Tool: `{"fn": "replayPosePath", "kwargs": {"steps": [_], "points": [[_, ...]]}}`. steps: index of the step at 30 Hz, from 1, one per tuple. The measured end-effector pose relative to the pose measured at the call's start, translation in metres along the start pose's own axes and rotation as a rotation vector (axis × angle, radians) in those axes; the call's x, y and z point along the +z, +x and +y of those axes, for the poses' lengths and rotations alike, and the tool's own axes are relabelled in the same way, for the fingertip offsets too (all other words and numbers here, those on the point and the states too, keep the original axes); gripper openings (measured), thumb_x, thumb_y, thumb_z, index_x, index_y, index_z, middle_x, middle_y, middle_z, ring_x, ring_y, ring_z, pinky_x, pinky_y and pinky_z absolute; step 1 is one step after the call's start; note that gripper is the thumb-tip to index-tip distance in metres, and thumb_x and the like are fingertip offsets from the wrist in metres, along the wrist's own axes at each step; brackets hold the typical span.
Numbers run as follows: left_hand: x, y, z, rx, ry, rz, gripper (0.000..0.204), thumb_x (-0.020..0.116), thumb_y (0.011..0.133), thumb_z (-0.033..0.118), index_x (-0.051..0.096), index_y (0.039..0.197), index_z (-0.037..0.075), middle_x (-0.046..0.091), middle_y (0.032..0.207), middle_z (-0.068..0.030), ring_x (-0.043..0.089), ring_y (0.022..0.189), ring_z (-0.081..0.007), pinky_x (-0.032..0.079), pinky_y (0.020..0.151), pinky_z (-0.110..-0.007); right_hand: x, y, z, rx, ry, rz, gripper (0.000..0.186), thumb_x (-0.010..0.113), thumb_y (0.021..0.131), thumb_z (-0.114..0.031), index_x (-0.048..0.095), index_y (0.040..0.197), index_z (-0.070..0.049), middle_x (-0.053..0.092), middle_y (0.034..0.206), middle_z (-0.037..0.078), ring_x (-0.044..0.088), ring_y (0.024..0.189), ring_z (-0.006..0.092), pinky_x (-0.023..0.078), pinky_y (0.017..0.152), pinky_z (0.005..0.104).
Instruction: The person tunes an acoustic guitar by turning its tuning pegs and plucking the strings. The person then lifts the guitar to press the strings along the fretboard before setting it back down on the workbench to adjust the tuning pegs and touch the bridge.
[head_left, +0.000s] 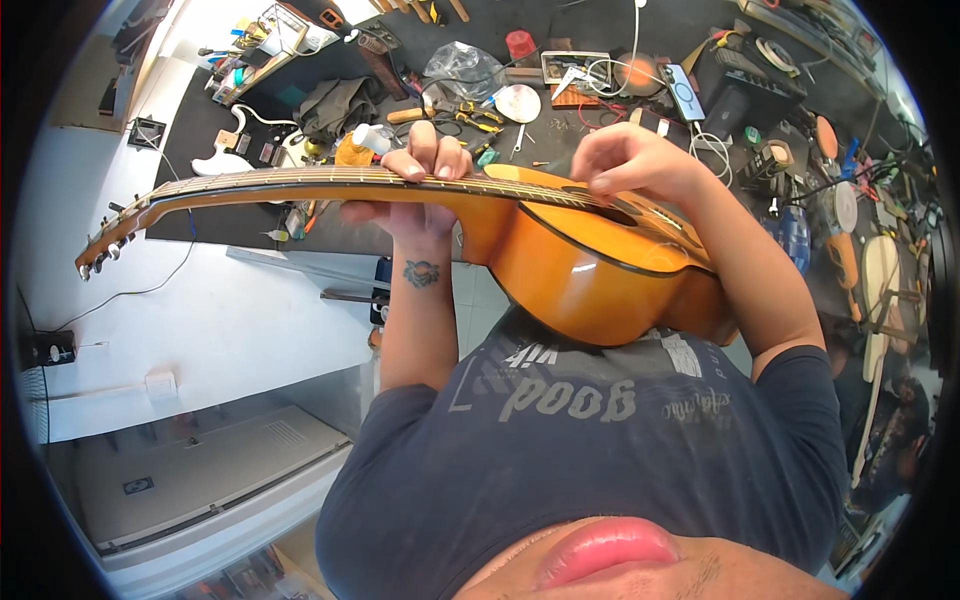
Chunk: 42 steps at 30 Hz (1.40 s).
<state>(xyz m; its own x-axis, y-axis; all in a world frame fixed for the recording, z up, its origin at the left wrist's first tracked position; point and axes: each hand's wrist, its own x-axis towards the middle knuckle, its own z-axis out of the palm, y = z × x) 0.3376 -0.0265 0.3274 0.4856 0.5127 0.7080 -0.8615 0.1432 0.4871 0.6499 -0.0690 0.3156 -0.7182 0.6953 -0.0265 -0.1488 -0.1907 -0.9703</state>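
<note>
One guitar, headstock seemingly leftward.

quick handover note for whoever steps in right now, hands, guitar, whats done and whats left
Left hand: grip wrapped around the neck of the acoustic guitar, fingertips pressing the strings on the fretboard.
Right hand: fingers curled over the strings at the sound hole, touching them, not clamped on anything.
Guitar: held flat against the chest, headstock out to the person's left, strings on.
Workbench behind: pliers, a white guitar body, a phone, loose cables.
Done: guitar strung and in hand. Left: cannot tell from this view.
</note>
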Motion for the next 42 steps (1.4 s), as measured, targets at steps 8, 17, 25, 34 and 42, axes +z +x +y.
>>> {"fn": "replayPosePath", "kwargs": {"steps": [8, 17, 25, 34, 42], "points": [[0.007, 0.006, -0.001, 0.006, 0.103, 0.064, 0.088, 0.064, 0.072, 0.089, 0.076, 0.109, 0.011, 0.042, 0.096, 0.0008, 0.044, 0.094, -0.0191, 0.035, 0.083, -0.033, 0.001, 0.006, 0.008, -0.099, -0.034, 0.087, 0.018, 0.074, 0.091, -0.011, 0.069, 0.107, -0.003, 0.069, 0.088, 0.002, 0.066, 0.083, 0.0123, 0.053, 0.077, 0.0283], [0.009, -0.007, 0.007, 0.007, 0.428, 0.055, 0.086, 0.059, 0.083, 0.084, 0.075, 0.108, 0.004, 0.058, 0.096, -0.0071, 0.056, 0.093, -0.0236, 0.041, 0.084, -0.040, -0.014, -0.007, 0.020, 0.022, 0.106, 0.035, 0.022, 0.072, 0.088, -0.007, 0.068, 0.109, -0.002, 0.069, 0.098, 0.004, 0.066, 0.092, 0.0112, 0.052, 0.081, 0.0266], [0.018, -0.002, 0.010, -0.015, 0.475, 0.160, 0.076, 0.061, 0.087, 0.078, 0.069, 0.107, 0.005, 0.055, 0.095, -0.0072, 0.053, 0.096, -0.0229, 0.038, 0.082, -0.039, -0.022, -0.047, 0.063, 0.119, -0.346, 0.294, 0.022, 0.074, 0.095, -0.024, 0.070, 0.103, -0.004, 0.069, 0.097, 0.000, 0.060, 0.093, 0.0098, 0.047, 0.089, 0.0295], [0.035, -0.008, 0.024, -0.098, 0.336, 0.280, 0.055, 0.072, 0.088, 0.063, 0.061, 0.109, 0.012, 0.053, 0.101, -0.0048, 0.055, 0.107, -0.0265, 0.040, 0.102, -0.049, -0.042, -0.058, 0.100, 0.109, -0.216, 0.386, 0.019, 0.083, 0.087, -0.018, 0.074, 0.091, -0.002, 0.071, 0.084, -0.001, 0.062, 0.080, 0.0082, 0.050, 0.078, 0.0257], [0.037, -0.008, 0.020, -0.052, 0.429, 0.309, 0.057, 0.066, 0.092, 0.066, 0.057, 0.107, 0.011, 0.056, 0.102, -0.0078, 0.058, 0.100, -0.0264, 0.042, 0.097, -0.047, -0.037, -0.055, 0.099, 0.087, -0.234, 0.431, 0.020, 0.084, 0.086, -0.018, 0.075, 0.091, -0.002, 0.070, 0.081, -0.001, 0.062, 0.078, 0.0072, 0.050, 0.076, 0.0255]]}}
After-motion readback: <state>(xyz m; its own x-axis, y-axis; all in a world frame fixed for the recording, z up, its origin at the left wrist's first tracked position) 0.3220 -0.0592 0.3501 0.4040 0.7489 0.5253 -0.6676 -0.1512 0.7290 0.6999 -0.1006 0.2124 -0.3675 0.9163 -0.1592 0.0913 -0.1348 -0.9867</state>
